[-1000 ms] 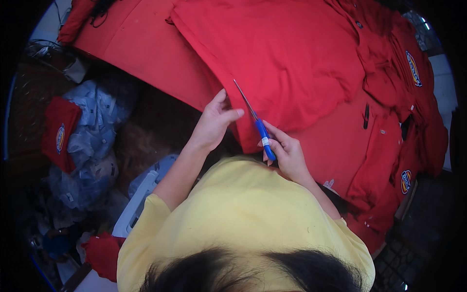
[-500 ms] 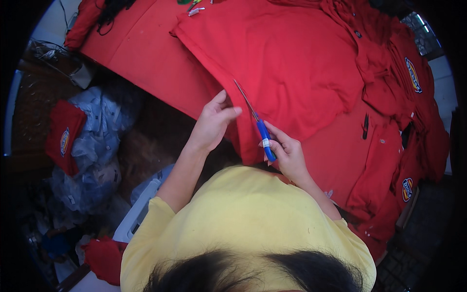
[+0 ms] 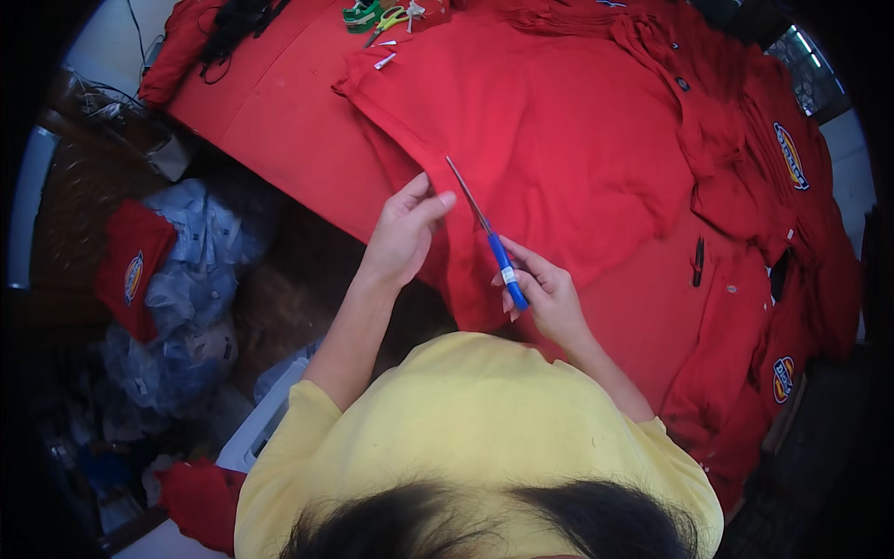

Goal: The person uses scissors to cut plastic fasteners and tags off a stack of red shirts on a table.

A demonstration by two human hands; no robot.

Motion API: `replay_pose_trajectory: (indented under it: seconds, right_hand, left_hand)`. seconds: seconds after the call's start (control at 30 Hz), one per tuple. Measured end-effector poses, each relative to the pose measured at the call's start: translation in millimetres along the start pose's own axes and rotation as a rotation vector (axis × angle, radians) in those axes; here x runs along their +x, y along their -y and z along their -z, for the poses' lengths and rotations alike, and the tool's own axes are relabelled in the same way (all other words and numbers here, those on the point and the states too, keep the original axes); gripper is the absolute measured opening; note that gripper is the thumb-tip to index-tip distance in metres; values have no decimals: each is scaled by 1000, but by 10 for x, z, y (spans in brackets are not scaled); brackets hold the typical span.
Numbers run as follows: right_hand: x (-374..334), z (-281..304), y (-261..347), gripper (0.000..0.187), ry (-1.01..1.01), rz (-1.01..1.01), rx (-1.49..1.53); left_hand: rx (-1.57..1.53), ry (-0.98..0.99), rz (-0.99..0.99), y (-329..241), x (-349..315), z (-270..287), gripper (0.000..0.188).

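A red garment (image 3: 577, 140) lies spread over the red-covered table in front of me, its near part hanging at the table's edge. My left hand (image 3: 402, 228) is at the garment's left edge, thumb and index finger apart. Whether the other fingers touch the cloth I cannot tell. In my right hand (image 3: 549, 296) is a pair of blue-handled scissors (image 3: 496, 250), with a white label on the handle. Its slim blades point away from me over the cloth, close to my left thumb, and look closed.
Red garments with patches (image 3: 782, 270) are heaped along the right. A black slim tool (image 3: 698, 261) lies near them. At the far edge are yellow-handled scissors (image 3: 391, 19) and a green object (image 3: 361, 15). Clear plastic bags (image 3: 191, 298) fill the lower left, beside a white plastic rim (image 3: 261, 424).
The view has shifted slightly, bringing more of the far table into sight. My left thumb has moved a little up and left. The scissors stay in my right hand, nearly in place.
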State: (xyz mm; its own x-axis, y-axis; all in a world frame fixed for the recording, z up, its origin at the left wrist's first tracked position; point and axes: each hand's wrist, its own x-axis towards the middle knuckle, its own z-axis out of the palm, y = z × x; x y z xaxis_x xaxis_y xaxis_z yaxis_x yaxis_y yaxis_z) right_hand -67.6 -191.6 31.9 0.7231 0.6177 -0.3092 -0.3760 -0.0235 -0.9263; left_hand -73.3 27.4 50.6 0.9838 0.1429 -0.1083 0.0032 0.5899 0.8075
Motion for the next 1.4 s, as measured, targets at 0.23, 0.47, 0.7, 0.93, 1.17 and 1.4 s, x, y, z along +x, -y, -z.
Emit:
replay_pose_trajectory:
  seconds: [0.23, 0.47, 0.7, 0.93, 1.17, 1.4]
  right_hand:
    - [129, 32, 15, 51, -58, 392, -357]
    - [168, 251, 51, 48, 64, 157, -53]
    - [250, 329, -89, 48, 24, 493, -287]
    - [319, 363, 13, 46, 67, 428, -195]
    - [333, 349, -52, 46, 74, 312, -240]
    - [486, 311, 34, 48, 29, 508, -322]
  left_hand:
    - [170, -3, -56, -75, 19, -154, 52]
    - [70, -2, -96, 33, 17, -298, 50]
    - [102, -48, -145, 54, 119, -279, 45]
    - [112, -104, -156, 83, 0, -516, 45]
    - [-33, -112, -240, 113, 181, -236, 44]
    - [87, -103, -160, 57, 157, -361, 48]
